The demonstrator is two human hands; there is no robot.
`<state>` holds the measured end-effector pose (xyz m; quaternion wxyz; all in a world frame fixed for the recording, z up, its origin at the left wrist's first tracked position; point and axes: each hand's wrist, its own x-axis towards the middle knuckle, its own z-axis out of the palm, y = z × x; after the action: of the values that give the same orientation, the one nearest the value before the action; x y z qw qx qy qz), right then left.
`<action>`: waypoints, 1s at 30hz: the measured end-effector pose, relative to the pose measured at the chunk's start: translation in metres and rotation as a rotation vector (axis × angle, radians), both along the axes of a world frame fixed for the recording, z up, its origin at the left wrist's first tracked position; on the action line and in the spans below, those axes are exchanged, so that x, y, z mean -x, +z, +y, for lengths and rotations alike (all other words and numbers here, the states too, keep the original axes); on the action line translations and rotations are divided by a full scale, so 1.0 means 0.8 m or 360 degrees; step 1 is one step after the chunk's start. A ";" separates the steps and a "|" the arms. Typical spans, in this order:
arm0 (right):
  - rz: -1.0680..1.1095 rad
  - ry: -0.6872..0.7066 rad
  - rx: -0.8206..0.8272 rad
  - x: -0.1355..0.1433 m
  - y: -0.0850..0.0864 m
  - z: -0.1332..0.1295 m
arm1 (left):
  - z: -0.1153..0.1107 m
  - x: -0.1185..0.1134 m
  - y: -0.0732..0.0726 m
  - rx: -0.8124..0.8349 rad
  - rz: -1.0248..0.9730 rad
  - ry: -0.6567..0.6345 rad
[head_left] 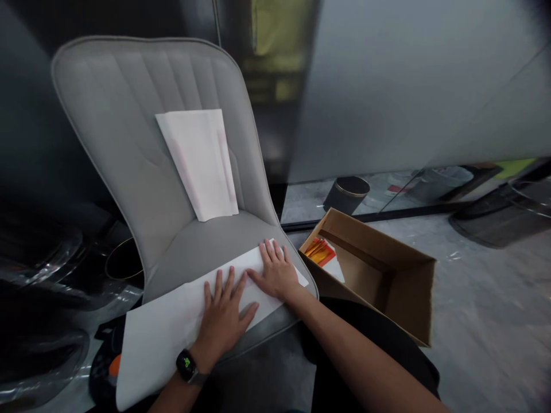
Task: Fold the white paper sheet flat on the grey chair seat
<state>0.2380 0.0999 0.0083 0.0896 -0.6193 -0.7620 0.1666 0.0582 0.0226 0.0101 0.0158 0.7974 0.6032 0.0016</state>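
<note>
Both hands, left and right, lay open and flat on the sheet at lower centre, on the chair.

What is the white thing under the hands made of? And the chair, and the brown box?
The white sheet looks like thin matte paper or paper-like fabric: it lies flat and keeps sharp edges. Both the left hand and the right hand press on it. The chair seems covered in soft grey cloth with stitched ribs. The box looks like plain brown cardboard with dull, raw flaps.
</note>
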 end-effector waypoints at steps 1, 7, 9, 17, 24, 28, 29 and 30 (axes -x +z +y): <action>-0.0001 0.0001 0.0001 0.000 0.000 0.000 | 0.000 0.000 0.000 -0.0001 -0.0004 0.0000; -0.0017 0.0004 0.0009 -0.001 -0.002 0.001 | 0.001 -0.002 0.004 0.0024 0.0016 0.0011; -0.0021 0.0010 0.0003 -0.002 -0.004 0.001 | 0.001 -0.003 0.008 0.0058 0.0037 0.0013; -0.0019 0.0015 -0.0050 -0.001 -0.005 -0.001 | 0.000 -0.007 0.011 0.0052 0.0038 0.0027; -0.0098 -0.0031 -0.0043 -0.017 -0.004 0.005 | -0.002 -0.008 0.009 0.0010 -0.0018 0.0037; -0.0094 -0.0145 0.0023 -0.042 0.004 0.016 | -0.004 -0.010 0.012 0.0009 -0.0012 0.0029; -0.0065 -0.0192 0.0021 -0.044 0.009 0.015 | -0.005 -0.011 0.012 0.0001 -0.0019 0.0027; -0.0004 -0.0220 -0.0009 -0.042 0.014 0.012 | -0.006 -0.012 0.013 -0.0009 -0.0029 0.0026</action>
<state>0.2718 0.1096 0.0197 0.1016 -0.6704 -0.7180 0.1570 0.0679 0.0181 0.0201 0.0190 0.7924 0.6097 0.0108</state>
